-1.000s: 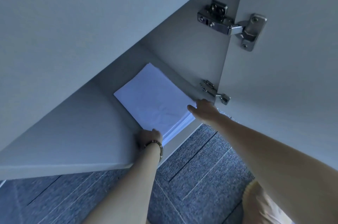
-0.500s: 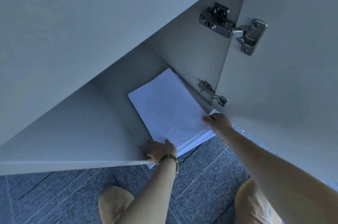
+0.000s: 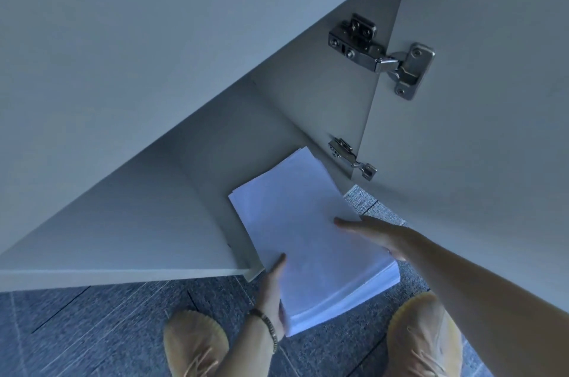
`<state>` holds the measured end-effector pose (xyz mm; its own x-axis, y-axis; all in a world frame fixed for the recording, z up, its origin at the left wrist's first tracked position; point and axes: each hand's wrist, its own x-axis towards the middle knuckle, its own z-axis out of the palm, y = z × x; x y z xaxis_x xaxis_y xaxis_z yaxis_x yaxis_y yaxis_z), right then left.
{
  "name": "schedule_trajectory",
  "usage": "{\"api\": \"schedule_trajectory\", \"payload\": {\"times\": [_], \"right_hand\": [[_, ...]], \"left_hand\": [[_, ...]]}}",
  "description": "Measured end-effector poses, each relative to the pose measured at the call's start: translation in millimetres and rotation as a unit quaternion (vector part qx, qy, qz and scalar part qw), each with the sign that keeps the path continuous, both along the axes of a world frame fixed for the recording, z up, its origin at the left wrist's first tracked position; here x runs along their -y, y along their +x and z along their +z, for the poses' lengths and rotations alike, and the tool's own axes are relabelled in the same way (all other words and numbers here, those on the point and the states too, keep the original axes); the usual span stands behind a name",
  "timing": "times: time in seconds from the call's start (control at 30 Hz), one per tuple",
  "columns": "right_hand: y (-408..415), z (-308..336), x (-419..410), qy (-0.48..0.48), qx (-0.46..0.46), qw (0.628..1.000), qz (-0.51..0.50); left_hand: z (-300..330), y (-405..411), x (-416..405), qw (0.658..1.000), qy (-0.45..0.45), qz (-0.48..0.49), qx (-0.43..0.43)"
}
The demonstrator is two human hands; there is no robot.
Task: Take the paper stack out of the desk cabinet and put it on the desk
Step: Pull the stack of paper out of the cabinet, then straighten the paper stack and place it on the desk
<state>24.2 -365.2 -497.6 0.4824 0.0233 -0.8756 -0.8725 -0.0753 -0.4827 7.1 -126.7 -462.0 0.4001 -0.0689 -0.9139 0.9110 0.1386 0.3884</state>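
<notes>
The paper stack point(image 3: 311, 241) lies at centre right of the frame, its far half still inside the cabinet point(image 3: 215, 142) and its near half jutting out past the cabinet's front edge over the carpet point(image 3: 92, 324). The stack's left long edge runs just beside the cabinet's left wall, with only a thin dark gap. On the right, the open door point(image 3: 477, 145) stands clear of the stack; a wedge of carpet shows between them. Two hinges point(image 3: 381, 53) sit on the door edge, above the paper and apart from it. Below the stack there is free carpet, bounded by two tan shoes point(image 3: 194, 342) at the bottom of the frame.

The left hand point(image 3: 272, 290) clasps the stack's near left edge, thumb on top, fingers hidden underneath. The right hand point(image 3: 374, 235) clasps the right edge, thumb laid flat across the top sheet, fingers tucked under. A bracelet point(image 3: 268, 324) rings the left wrist.
</notes>
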Motion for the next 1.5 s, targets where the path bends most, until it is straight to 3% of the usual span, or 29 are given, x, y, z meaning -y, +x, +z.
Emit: {"api": "schedule_trajectory", "payload": {"times": [0.1, 0.23, 0.37, 0.57, 0.7, 0.9, 1.07, 1.27, 1.5], "right_hand": [[-1, 21, -1, 0.043, 0.017, 0.999, 0.011], [-16, 79, -2, -0.037, 0.075, 0.994, 0.076], [-47, 156, 3, -0.093, 0.125, 0.981, 0.117], [-121, 300, 20, -0.062, 0.161, 0.981, 0.092], [-172, 394, 24, -0.044, 0.198, 0.976, 0.072], [-238, 534, 12, -0.102, 0.246, 0.962, 0.058], [-268, 632, -11, -0.137, 0.295, 0.945, 0.015], [-262, 732, -58, -0.100, 0.389, 0.914, -0.058], [-210, 832, -150, -0.101, 0.519, 0.848, 0.021]], "left_hand": [[20, -2, -10, 0.998, 0.001, -0.053, 0.022], [62, -23, -7, 0.992, 0.091, -0.069, 0.060], [122, -47, -3, 0.973, 0.151, -0.148, 0.087], [239, -93, 1, 0.993, 0.020, -0.085, 0.086], [317, -128, 7, 0.990, -0.016, -0.091, 0.106], [448, -187, 5, 0.968, -0.104, -0.116, 0.195], [537, -207, -11, 0.943, -0.110, -0.117, 0.292], [648, -184, -60, 0.896, -0.089, -0.073, 0.428], [771, -150, -159, 0.813, -0.017, -0.079, 0.577]]}}
